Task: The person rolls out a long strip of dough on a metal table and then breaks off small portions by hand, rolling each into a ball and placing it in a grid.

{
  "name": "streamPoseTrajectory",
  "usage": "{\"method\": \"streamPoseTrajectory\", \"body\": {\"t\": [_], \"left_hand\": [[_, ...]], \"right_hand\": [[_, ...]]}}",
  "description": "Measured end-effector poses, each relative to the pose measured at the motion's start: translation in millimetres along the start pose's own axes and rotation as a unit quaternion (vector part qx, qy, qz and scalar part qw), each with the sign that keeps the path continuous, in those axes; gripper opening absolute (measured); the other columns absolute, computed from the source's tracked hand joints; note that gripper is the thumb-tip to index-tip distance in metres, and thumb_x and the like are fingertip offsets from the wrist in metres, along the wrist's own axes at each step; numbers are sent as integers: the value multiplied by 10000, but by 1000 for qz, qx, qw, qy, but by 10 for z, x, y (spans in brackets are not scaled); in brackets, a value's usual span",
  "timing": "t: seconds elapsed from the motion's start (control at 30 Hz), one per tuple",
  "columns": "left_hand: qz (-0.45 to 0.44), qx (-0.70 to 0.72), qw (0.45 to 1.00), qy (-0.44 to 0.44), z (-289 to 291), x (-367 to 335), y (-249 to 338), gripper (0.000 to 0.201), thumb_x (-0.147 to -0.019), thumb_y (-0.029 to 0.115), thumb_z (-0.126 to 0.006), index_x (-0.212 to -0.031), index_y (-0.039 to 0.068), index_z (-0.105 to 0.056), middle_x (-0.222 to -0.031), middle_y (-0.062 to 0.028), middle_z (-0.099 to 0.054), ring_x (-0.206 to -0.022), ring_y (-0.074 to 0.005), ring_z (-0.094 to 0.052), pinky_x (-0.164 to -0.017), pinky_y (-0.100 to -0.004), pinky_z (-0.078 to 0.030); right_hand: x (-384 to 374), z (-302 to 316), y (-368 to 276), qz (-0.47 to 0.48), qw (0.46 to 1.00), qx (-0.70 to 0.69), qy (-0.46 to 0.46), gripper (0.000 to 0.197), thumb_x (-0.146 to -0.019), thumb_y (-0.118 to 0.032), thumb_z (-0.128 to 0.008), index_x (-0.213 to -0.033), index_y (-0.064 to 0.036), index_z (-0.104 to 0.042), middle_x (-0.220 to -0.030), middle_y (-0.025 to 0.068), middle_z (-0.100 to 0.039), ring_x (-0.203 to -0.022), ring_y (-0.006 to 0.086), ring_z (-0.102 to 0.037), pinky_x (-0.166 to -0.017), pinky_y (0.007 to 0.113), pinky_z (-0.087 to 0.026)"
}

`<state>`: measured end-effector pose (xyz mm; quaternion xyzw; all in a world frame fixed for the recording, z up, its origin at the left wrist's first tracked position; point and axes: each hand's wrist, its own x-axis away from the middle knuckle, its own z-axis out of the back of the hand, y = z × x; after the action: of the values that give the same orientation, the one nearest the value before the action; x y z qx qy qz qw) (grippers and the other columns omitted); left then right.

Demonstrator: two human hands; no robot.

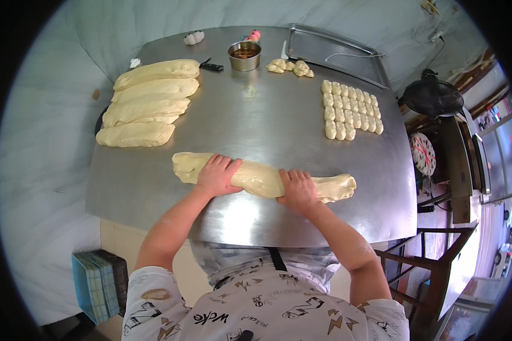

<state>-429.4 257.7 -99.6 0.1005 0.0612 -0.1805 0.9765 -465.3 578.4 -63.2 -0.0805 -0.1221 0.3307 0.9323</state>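
A long, thick roll of pale dough (261, 177) lies crosswise on the steel table near its front edge. My left hand (217, 175) is wrapped over the roll left of its middle, thumb toward the centre. Right of the middle, my right hand (297, 190) grips the same roll from above. Both ends of the dough stick out past my hands. Farther left lie several thick dough logs (145, 108) side by side. Small dough pieces (352, 111) stand in rows at the right, and a few loose dough lumps (290, 67) sit at the back.
Beyond the dough stand a metal pot (244, 55) of brown liquid and a black-handled tool (211, 67). A large metal tray (338, 52) lies at the back right. Past the table's right edge is a black fan (433, 95). Blue crates (96, 287) sit on the floor at left.
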Motion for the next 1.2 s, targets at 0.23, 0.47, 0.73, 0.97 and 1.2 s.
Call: {"method": "streamPoseTrajectory", "body": {"t": [0.23, 0.47, 0.73, 0.97, 1.2], "left_hand": [[-78, -42, 991, 98, 73, 134, -249, 796, -680, 626, -882, -1269, 129, -684, -1148, -88, -692, -1127, -304, -666, -1150, -500, -468], [-125, -82, 986, 80, 268, 21, -132, 811, -674, 651, -888, -1258, 123, -690, -1152, -98, -684, -1126, -332, -651, -1118, -497, -479], [1, -57, 998, 18, 53, 111, -566, 888, -585, 569, -957, -1303, 125, -681, -1244, -103, -666, -1196, -351, -630, -1147, -532, -471], [-96, -78, 991, 56, 222, 233, -907, 835, -627, 596, -922, -1269, 120, -679, -1146, -99, -675, -1108, -354, -651, -1086, -506, -505], [-105, -65, 992, 41, 398, 264, -1098, 809, -683, 623, -906, -1283, 137, -661, -1184, -109, -656, -1169, -352, -633, -1148, -511, -465]], "right_hand": [[699, 748, 394, 20, 956, -174, -234, 461, -946, -366, -713, -1335, -122, -680, -1227, 206, -760, -1188, 395, -708, -1024, 528, -550], [1007, 312, 977, -52, 997, -30, -54, 885, -827, -515, -866, -1517, -56, -555, -1467, 211, -628, -1350, 381, -608, -1111, 526, -481], [-39, -220, -183, -39, 999, 10, -3, 838, -868, -542, -837, -1466, -22, -567, -1449, 193, -658, -1370, 332, -612, -1101, 501, -492], [478, 546, 64, -17, 920, -278, -274, 486, -943, -418, -756, -1290, -81, -700, -1174, 220, -758, -1114, 409, -718, -979, 497, -547], [1121, 399, 335, 36, 993, -108, 13, 619, -828, -376, -859, -1366, -137, -664, -1157, 210, -742, -1077, 362, -726, -959, 480, -554]]}}
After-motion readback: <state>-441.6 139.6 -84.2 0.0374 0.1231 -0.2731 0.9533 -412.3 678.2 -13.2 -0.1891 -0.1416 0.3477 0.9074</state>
